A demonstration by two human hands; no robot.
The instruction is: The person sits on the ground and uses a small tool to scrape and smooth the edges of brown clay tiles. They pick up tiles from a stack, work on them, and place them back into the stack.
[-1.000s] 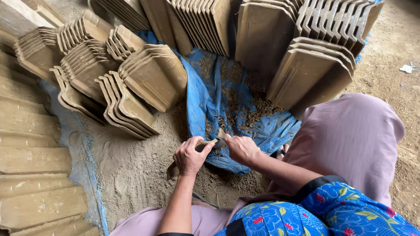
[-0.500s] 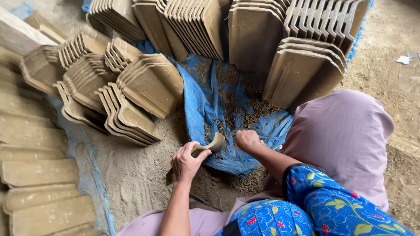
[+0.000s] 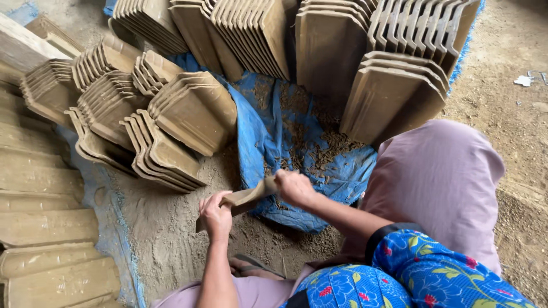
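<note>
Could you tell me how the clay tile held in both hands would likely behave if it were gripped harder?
The clay tile looks like unfired clay, so it would probably dent or bend rather than snap. Left hand and right hand each grip an end, suggesting it sags if unsupported. Its dusty surface seems unlikely to slip.

The flat brown clay piece (image 3: pixel 246 198) held between the two hands is partly covered: the left hand (image 3: pixel 216 215) hides its near end and the right hand (image 3: pixel 294 187) its far end, so its full outline cannot be told. The stacked ridged clay roof tiles (image 3: pixel 394 34) at the top are cut off by the frame edge. The crumpled blue plastic sheet (image 3: pixel 268 137) runs under the stacks, its extent unseen. A small whitish scrap (image 3: pixel 523 80) on the dirt is too small to identify.
</note>
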